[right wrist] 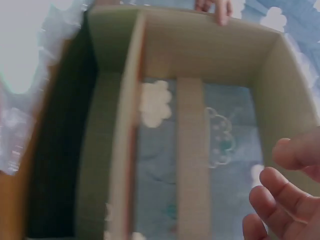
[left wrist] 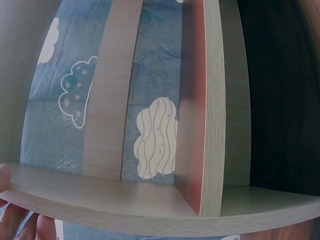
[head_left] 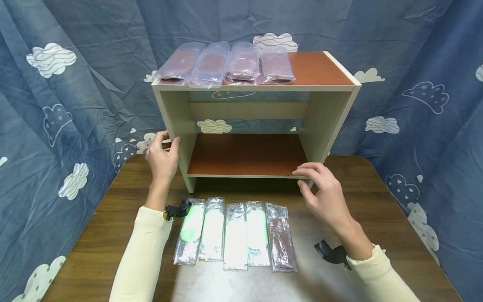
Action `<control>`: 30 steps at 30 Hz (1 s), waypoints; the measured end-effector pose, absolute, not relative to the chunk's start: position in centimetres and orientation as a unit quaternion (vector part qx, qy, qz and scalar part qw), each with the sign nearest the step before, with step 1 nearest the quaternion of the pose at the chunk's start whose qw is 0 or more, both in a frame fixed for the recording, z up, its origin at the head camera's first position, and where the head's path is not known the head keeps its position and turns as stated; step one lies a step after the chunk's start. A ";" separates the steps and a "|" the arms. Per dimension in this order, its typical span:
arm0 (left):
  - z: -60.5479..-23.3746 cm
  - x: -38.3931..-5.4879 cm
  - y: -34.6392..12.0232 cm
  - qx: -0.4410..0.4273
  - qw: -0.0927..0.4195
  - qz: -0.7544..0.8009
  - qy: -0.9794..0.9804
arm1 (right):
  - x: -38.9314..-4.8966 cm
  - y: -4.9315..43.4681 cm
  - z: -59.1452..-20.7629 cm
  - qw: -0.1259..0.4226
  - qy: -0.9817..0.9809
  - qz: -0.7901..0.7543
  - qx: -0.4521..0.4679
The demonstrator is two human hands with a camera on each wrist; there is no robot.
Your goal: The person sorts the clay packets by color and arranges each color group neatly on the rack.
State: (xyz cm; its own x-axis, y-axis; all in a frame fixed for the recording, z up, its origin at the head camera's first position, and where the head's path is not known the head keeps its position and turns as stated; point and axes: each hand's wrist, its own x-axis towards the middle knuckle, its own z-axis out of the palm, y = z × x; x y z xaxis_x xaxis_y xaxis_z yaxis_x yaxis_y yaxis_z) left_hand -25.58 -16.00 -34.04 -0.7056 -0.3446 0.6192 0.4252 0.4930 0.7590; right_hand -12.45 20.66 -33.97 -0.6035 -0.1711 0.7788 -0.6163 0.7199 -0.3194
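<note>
A small two-tier shelf unit (head_left: 247, 155) with pale side panels and reddish-brown boards stands on the table. My left hand (head_left: 163, 157) grips its left side panel, thumb at the front edge and fingers outside; the left wrist view shows the thumb (left wrist: 4, 176) on the panel. Near the lower right front corner, my right hand (head_left: 324, 191) has loosely bent fingers and holds nothing. Several clear plastic packets (head_left: 235, 239) lie in a row before the shelf, most washed out by glare; the rightmost packet (head_left: 281, 239) holds something dark reddish-brown.
More clear packets (head_left: 243, 63) with brownish contents lie side by side on the shelf's top board, towards the left. A wooden table (head_left: 102, 235) carries everything, and a blue cloud-patterned curtain (head_left: 98, 84) hangs behind and at the sides.
</note>
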 end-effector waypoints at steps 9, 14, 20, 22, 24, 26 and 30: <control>-34.2 -25.5 -15.9 -0.019 0.377 -0.505 -0.776 | -11.3 21.0 -38.6 0.293 -0.899 0.278 0.167; -34.2 -25.5 -15.9 -0.016 0.374 -0.506 -0.777 | -9.9 21.2 -41.6 0.074 -0.962 0.257 0.043; -34.1 -25.6 -15.9 -0.012 0.378 -0.519 -0.767 | -8.7 19.8 -44.8 -0.046 -0.962 0.267 -0.022; -34.1 -25.7 -15.9 -0.010 0.383 -0.521 -0.763 | -8.7 19.1 -45.3 -0.030 -0.957 0.287 -0.032; -34.1 -25.7 -15.8 -0.009 0.385 -0.523 -0.761 | -8.7 18.7 -45.5 -0.022 -0.949 0.309 -0.053; -34.2 -25.8 -15.8 -0.009 0.383 -0.523 -0.761 | -8.8 18.5 -45.8 -0.021 -0.941 0.331 -0.070; -34.3 -25.7 -15.8 -0.016 0.383 -0.526 -0.759 | -9.2 18.6 -46.0 -0.042 -0.916 0.387 -0.094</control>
